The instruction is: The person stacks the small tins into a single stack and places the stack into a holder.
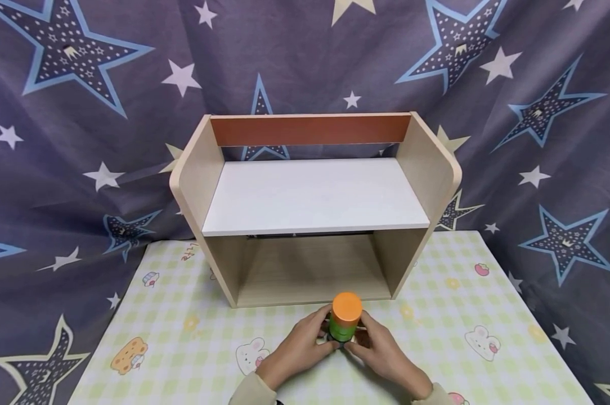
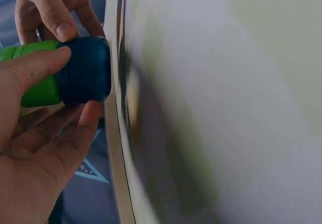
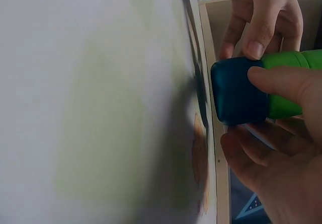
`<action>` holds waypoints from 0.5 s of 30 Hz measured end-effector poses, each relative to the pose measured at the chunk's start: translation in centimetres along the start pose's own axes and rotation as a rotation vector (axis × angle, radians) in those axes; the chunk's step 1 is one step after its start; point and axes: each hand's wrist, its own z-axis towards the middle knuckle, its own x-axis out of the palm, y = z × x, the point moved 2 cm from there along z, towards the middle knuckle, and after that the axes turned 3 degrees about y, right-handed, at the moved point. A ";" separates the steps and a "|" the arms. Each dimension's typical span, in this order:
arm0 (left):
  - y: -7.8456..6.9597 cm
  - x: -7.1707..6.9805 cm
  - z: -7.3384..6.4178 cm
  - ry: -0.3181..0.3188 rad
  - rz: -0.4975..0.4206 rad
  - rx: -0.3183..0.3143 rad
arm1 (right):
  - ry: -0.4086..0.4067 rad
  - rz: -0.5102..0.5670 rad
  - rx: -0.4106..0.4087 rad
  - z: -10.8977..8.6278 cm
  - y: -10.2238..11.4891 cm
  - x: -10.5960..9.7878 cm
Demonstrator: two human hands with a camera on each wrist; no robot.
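An upright cylinder [image 1: 346, 315], orange on top, green in the middle and dark blue at the bottom, is between both hands in front of the shelf. My left hand [image 1: 301, 344] holds it from the left, its thumb lying near the green and blue seam in the left wrist view. From the other side, my right hand [image 1: 386, 349] grips the lower part, with the thumb on the blue base [image 3: 240, 90] and the fingers beneath it in the right wrist view. Whether the base touches the table cannot be told. The orange top is out of both wrist views.
Behind the hands stands a two-level wooden shelf [image 1: 315, 194] with a white upper board and a reddish-brown back rail [image 1: 310, 129]. A checked tablecloth [image 1: 173, 349] with cartoon prints covers the table. A dark star-patterned curtain [image 1: 305, 45] hangs around it.
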 end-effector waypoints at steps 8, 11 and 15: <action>0.7 -0.7 -1.0 -0.032 -0.024 0.019 | 0.024 -0.027 -0.030 0.6 0.4 0.8; 0.9 -0.9 -1.4 -0.038 -0.046 0.023 | 0.026 -0.043 -0.028 0.8 0.5 1.1; 1.2 -1.2 -1.8 -0.043 -0.079 0.022 | 0.031 -0.039 -0.035 1.0 0.6 1.5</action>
